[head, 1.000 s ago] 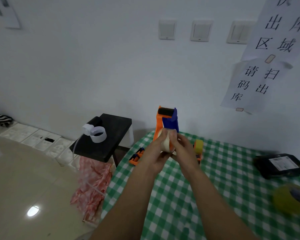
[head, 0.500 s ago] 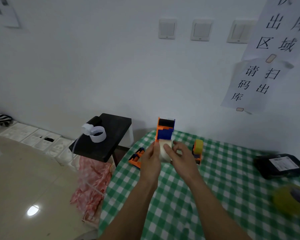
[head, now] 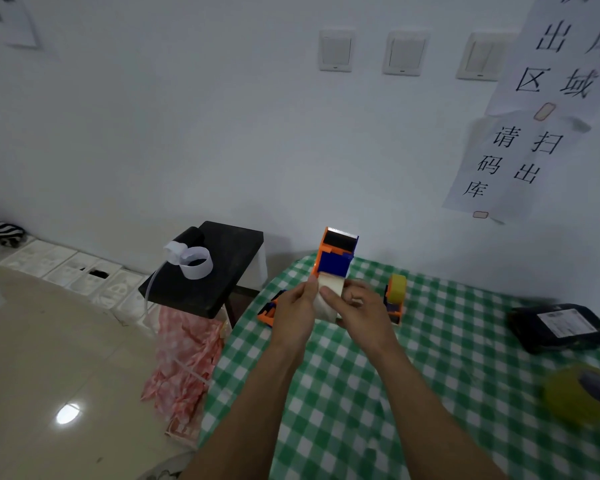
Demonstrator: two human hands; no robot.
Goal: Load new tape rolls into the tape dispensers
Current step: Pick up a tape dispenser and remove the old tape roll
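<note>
Orange-blue dispenser [head: 336, 263] holds pale tape roll [head: 331, 285], prob. seated — L grip [head: 291, 317], R grip [head: 362, 313] both clasp roll.

Wall [head: 187, 116]: plain white, dimly lit.
Wall switches [head: 405, 53]: three pale plates in a row, high up.
Paper notices [head: 506, 161]: white sheets with black Chinese characters, taped at the right.
Floor [head: 49, 341]: glossy beige tile with one bright light reflection [head: 68, 413].
Moulded panels [head: 66, 268]: white, laid along the wall's foot.
Stool [head: 222, 271]: black top, beside the counter [head: 430, 358].
Counter cover: green-and-white check cloth.
Pink checked cloth [head: 184, 358]: hangs below the stool.
</note>
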